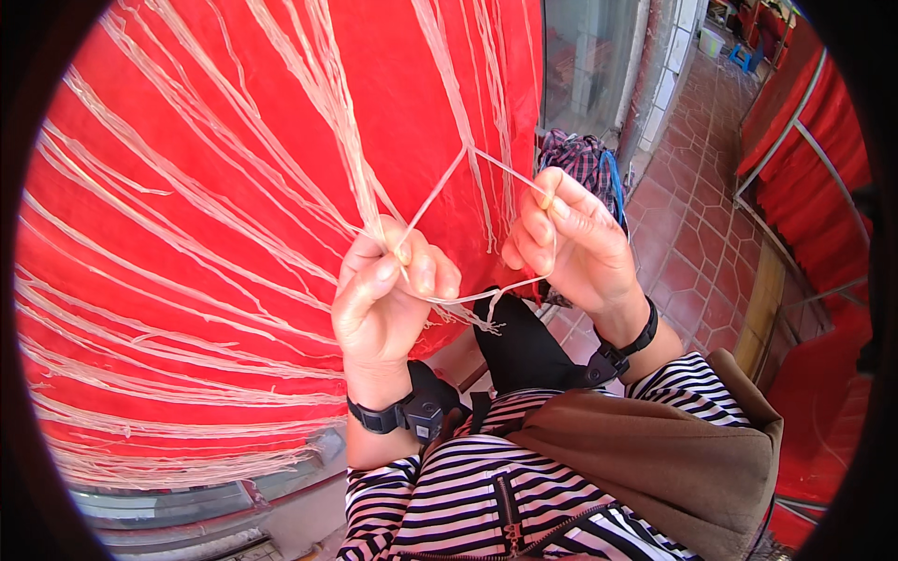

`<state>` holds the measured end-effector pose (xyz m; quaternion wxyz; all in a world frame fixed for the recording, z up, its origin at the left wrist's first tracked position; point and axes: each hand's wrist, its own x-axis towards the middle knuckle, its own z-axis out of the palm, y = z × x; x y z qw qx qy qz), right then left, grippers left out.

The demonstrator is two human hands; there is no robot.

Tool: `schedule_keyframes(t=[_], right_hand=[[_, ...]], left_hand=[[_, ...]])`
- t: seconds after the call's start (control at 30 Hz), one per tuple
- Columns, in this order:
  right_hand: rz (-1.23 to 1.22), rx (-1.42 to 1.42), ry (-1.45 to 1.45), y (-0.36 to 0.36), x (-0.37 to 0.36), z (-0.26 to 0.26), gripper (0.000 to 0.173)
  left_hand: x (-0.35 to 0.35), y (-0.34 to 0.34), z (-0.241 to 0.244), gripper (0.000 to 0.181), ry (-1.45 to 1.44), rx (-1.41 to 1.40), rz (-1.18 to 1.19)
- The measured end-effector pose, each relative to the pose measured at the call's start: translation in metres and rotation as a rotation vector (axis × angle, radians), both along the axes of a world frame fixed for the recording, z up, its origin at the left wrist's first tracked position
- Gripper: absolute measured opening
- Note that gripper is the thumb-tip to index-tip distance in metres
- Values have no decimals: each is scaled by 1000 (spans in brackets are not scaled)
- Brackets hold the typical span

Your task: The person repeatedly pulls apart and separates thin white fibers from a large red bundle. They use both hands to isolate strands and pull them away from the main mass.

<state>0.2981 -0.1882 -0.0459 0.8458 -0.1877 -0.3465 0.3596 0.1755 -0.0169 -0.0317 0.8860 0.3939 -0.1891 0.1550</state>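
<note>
Many pale cream strands (302, 77) hang in bundles over a bright red cloth (393, 105) on the left and centre. My left hand (396, 287) pinches a strand between thumb and index finger, and a thick bundle runs down to the same hand. Between thumb and fingertips of my right hand (575, 235) is another strand. The two strands part from a bunch above and between the hands, making an upside-down V. A slack length with frayed ends (484, 298) curves from one hand to the other below.
A checked cloth bundle (579, 151) with a blue strap lies beyond my right hand. Red tiles (694, 238) pave the floor on the right, beside a metal frame (786, 147) with red cloth. A white bucket (711, 43) and a blue stool (744, 58) stand far off.
</note>
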Motion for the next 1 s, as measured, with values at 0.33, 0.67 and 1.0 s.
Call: schedule_keyframes(t=[0.33,0.67,1.0], right_hand=[[70,78,-46,-30,19,10,12],[-53,32,-252,-51,53,31,14],[-144,-73,-600,-62,94,60,13]], left_hand=[[-13,14,1,9,-92,-49,-27],[-23,20,13,10,-110,-70,-63],[-20,25,13,11,-105,-130,-50]])
